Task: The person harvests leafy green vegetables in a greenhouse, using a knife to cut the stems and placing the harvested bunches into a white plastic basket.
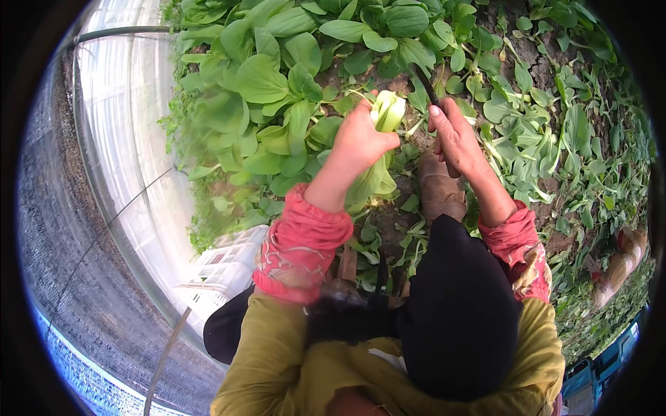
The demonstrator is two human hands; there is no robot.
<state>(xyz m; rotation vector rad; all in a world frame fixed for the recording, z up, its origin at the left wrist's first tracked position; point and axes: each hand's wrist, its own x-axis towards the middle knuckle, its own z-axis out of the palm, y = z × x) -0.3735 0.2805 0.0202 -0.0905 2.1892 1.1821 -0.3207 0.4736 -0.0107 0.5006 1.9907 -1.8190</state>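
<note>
My left hand (pixel 361 138) is closed around a head of bok choy (pixel 388 112), its pale stem base facing up and away from me. The green leaves of that head hang down below my wrist. In my right hand (pixel 458 138) I grip the handle of a dark, narrow tool (pixel 425 86), perhaps a knife or sickle. Its far end passes among the leaves, so the blade's shape is hidden. Leafy bok choy plants (pixel 270 99) grow thickly in front of my left hand. Beneath my right hand is the brown shoe (pixel 442 187) on my foot.
Cut leaves (pixel 525 135) lie strewn over the soil to the right. A white plastic crate (pixel 221 270) stands at my left, beside the translucent sheeting (pixel 135 130) of a greenhouse wall. Blue crates (pixel 598 372) are at the lower right. A wrapped, tan object (pixel 622 268) lies farther right.
</note>
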